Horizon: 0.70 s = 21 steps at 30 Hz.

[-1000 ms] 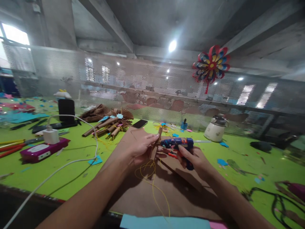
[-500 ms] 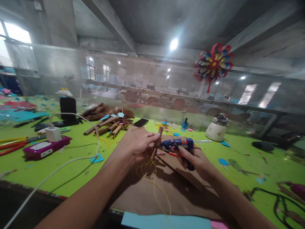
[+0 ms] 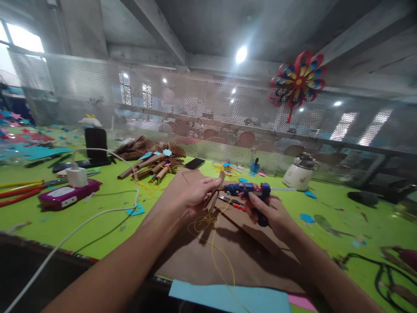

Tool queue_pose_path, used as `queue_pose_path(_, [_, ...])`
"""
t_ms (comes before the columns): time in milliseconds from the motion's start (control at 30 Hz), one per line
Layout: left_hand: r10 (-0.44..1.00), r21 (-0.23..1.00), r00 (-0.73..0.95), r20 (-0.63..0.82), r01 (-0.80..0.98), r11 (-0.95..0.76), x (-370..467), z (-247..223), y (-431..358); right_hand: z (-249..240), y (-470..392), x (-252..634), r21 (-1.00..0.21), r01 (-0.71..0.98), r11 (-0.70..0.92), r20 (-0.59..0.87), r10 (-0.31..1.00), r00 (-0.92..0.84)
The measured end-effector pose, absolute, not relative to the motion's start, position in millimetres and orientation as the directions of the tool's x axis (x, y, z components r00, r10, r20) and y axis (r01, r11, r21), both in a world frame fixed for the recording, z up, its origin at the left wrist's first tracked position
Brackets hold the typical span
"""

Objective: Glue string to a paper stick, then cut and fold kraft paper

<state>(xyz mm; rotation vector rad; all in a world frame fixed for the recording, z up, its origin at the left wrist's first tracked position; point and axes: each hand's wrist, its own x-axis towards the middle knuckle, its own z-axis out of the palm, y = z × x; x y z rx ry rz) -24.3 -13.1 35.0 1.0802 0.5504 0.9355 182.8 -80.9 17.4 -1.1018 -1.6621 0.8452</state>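
My right hand [image 3: 265, 208] is closed round the handle of a dark blue glue gun [image 3: 244, 188], with a clear glue stick jutting from its back end. The gun's nozzle points left, right at a folded strip of brown paper [image 3: 215, 191]. My left hand [image 3: 198, 195] pinches that strip between thumb and fingers. Tangled yellow string [image 3: 208, 220] hangs below it over a large brown paper sheet [image 3: 195, 265]. A red-and-black handled tool [image 3: 236, 204] lies beneath the gun, partly hidden.
Rolled brown paper pieces [image 3: 150, 167] lie behind to the left, beside a phone [image 3: 194, 163]. A purple power strip [image 3: 70, 193] with a white cable sits left. A white kettle-shaped bottle [image 3: 298, 172] stands at the back right. Light blue paper [image 3: 228, 298] lies at the front edge.
The view has shifted slightly. Both hands keep their holds, and the glue gun's nozzle stays close to the brown paper strip.
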Motion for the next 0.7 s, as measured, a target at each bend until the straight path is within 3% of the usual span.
queue_pose_path(500, [0.904,0.925,0.411,0.119,-0.377,0.050,-18.3,52.9,-38.2,21.5,-90.5,174.4,-0.786,0.434,0.439,0.408,0.897,-0.169])
queue_pose_path(700, [0.901,0.913,0.407,0.150,-0.406,0.032,-18.2,53.5,-37.1,16.5,-92.7,177.5,-0.797,0.431,0.423,0.373,0.906,-0.200])
